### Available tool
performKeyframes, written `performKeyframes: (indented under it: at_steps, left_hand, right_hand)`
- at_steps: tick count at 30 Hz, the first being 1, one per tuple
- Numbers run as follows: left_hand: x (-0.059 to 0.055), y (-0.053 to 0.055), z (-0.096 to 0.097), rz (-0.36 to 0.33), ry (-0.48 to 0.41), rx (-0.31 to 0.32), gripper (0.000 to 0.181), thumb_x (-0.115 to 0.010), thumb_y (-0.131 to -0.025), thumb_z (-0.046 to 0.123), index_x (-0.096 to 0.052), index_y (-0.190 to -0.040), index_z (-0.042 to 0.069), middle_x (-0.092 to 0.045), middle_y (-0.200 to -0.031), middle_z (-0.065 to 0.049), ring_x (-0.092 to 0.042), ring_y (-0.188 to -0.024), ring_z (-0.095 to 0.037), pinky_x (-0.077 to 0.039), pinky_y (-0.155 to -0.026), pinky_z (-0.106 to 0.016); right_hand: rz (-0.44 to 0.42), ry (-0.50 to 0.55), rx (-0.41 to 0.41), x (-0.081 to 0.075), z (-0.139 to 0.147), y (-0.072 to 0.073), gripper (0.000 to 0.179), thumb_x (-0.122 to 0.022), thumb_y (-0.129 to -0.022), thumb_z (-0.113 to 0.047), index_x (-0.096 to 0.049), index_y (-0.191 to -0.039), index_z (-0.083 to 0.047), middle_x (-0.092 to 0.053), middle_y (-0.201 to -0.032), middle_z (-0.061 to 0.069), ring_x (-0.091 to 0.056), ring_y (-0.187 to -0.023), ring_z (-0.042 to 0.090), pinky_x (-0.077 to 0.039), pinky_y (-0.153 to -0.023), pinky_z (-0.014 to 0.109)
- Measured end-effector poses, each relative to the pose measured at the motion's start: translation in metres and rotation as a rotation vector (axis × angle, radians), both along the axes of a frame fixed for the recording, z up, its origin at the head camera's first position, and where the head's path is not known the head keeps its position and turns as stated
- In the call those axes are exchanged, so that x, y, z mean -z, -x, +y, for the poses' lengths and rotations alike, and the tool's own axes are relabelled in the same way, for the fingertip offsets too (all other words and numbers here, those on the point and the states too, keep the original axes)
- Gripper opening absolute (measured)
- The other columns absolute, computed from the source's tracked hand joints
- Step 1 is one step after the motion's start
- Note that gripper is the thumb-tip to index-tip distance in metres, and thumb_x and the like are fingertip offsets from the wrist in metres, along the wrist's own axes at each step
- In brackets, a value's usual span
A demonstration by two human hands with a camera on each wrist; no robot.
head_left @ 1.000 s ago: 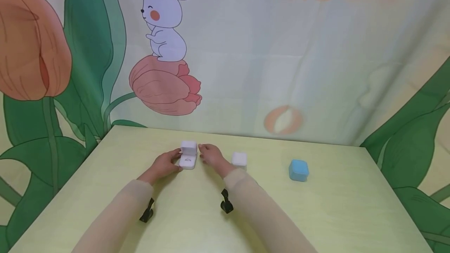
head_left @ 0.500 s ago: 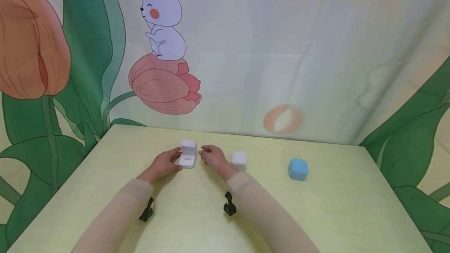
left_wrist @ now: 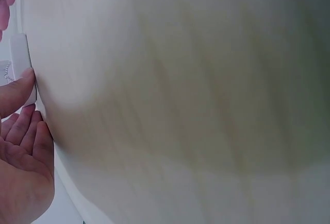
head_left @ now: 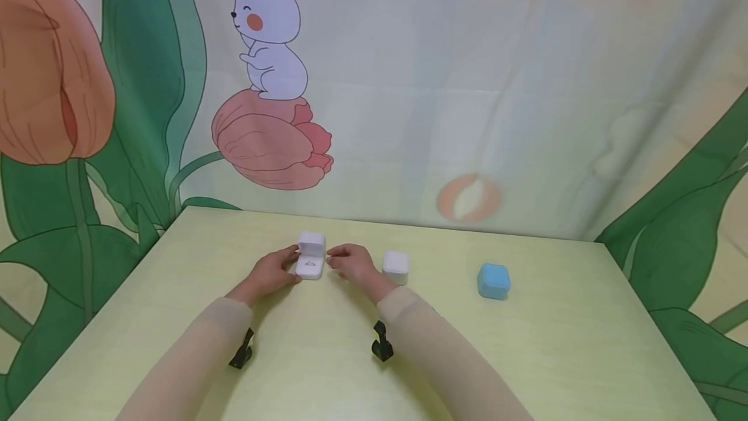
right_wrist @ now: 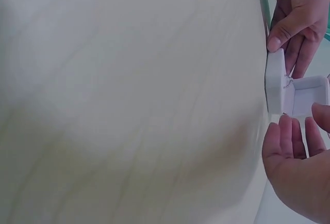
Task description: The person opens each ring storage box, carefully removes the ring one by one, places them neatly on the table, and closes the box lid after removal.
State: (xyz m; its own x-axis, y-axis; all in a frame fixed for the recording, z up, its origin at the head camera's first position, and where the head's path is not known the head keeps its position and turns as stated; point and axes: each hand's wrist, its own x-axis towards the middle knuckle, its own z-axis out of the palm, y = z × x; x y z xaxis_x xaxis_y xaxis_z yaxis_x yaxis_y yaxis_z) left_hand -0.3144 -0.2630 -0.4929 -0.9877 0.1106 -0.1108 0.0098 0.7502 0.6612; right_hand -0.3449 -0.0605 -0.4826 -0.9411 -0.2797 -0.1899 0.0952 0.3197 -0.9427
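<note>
A small white jewellery box [head_left: 310, 268] stands on the table with its lid raised. A small silvery piece of beaded jewellery [right_wrist: 287, 82] sits in its base. My left hand [head_left: 271, 273] holds the box from the left, thumb at the front corner of the base and fingers along the side, partly hidden. My right hand [head_left: 355, 263] is at the box's right side with fingers loosely bent. In the right wrist view its fingertips [right_wrist: 285, 122] are right beside the base and its thumb overlaps the lid [right_wrist: 311, 92].
A white rounded cube-shaped box [head_left: 396, 266] stands just right of my right hand, by the forearm. Farther right is a similar light blue box [head_left: 493, 280]. The pale yellow table [head_left: 561, 343] ends at the back against a printed curtain [head_left: 397, 83] with a rabbit and tulips.
My right hand has dipped slightly toward me, and its fingertips have come a little closer to the raised lid. My left hand and the jewellery box stay in place.
</note>
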Motion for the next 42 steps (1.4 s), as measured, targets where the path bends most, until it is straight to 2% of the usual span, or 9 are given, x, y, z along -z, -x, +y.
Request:
performKeyframes:
  at_steps: [6,12,17,22,29,34,37,42]
  left_hand:
    - [0.001,-0.001,-0.001,0.015,-0.003,0.005,0.077,-0.072,-0.089,0.005,-0.033,-0.153,-0.012,-0.049,-0.151,-0.029,-0.036,-0.147,-0.051,-0.03,-0.122,-0.062]
    - [0.002,0.0,-0.003,0.004,-0.009,0.007,0.077,-0.071,-0.09,0.006,-0.032,-0.154,-0.011,-0.047,-0.153,-0.028,-0.036,-0.148,-0.05,-0.03,-0.122,-0.062]
    - [0.004,0.003,-0.005,-0.015,-0.007,0.002,0.076,-0.07,-0.091,0.007,-0.031,-0.155,-0.009,-0.046,-0.155,-0.027,-0.035,-0.149,-0.05,-0.028,-0.123,-0.063]
    - [0.002,0.002,-0.006,-0.032,-0.028,0.004,0.077,-0.07,-0.091,0.006,-0.031,-0.156,-0.009,-0.046,-0.155,-0.027,-0.035,-0.149,-0.049,-0.028,-0.123,-0.064]
    - [0.0,0.002,-0.005,-0.021,-0.031,0.013,0.078,-0.07,-0.091,0.007,-0.03,-0.155,-0.01,-0.046,-0.155,-0.028,-0.035,-0.149,-0.049,-0.028,-0.122,-0.064]
    - [0.001,0.002,-0.006,0.004,-0.017,0.023,0.077,-0.071,-0.09,0.007,-0.031,-0.154,-0.011,-0.047,-0.154,-0.028,-0.036,-0.148,-0.05,-0.029,-0.122,-0.063]
    - [0.001,0.001,-0.005,-0.005,-0.023,0.017,0.077,-0.07,-0.091,0.007,-0.031,-0.155,-0.01,-0.046,-0.154,-0.028,-0.036,-0.149,-0.049,-0.029,-0.123,-0.063]
    - [0.0,0.001,-0.003,-0.036,-0.044,0.002,0.078,-0.07,-0.091,0.007,-0.03,-0.156,-0.01,-0.044,-0.156,-0.027,-0.036,-0.149,-0.048,-0.03,-0.123,-0.061]
  right_hand:
    - [0.027,0.024,-0.015,-0.002,-0.005,-0.005,0.028,-0.065,-0.095,-0.004,-0.069,-0.12,0.007,-0.073,-0.117,0.025,-0.072,-0.097,0.022,-0.062,-0.088,0.032]
    - [0.035,0.001,-0.027,-0.002,-0.01,-0.006,0.028,-0.066,-0.095,-0.004,-0.069,-0.12,0.007,-0.072,-0.119,0.024,-0.066,-0.089,0.015,-0.061,-0.083,0.029]
    - [0.039,-0.012,-0.035,-0.001,-0.014,-0.007,0.028,-0.067,-0.094,-0.005,-0.07,-0.12,0.005,-0.072,-0.12,0.023,-0.058,-0.079,0.011,-0.053,-0.068,0.021]
    - [0.06,-0.033,-0.046,0.0,-0.018,-0.007,0.027,-0.067,-0.094,-0.004,-0.071,-0.119,0.005,-0.072,-0.118,0.023,-0.054,-0.076,0.01,-0.046,-0.064,0.018]
    - [0.131,-0.111,-0.052,0.001,-0.022,-0.005,0.023,-0.069,-0.092,-0.004,-0.074,-0.113,0.004,-0.074,-0.116,0.021,-0.057,-0.081,0.011,-0.048,-0.069,0.017]
    - [0.178,-0.172,-0.052,0.003,-0.025,-0.002,0.021,-0.071,-0.091,-0.006,-0.076,-0.11,0.002,-0.077,-0.112,0.018,-0.064,-0.091,0.015,-0.052,-0.079,0.021]
    - [0.197,-0.199,-0.064,0.001,-0.026,-0.002,0.02,-0.071,-0.091,-0.006,-0.076,-0.109,0.003,-0.077,-0.11,0.018,-0.065,-0.096,0.018,-0.053,-0.084,0.024]
    - [0.269,-0.27,-0.091,0.002,-0.028,-0.002,0.018,-0.07,-0.091,-0.004,-0.077,-0.106,0.004,-0.078,-0.108,0.018,-0.066,-0.097,0.022,-0.054,-0.084,0.026]
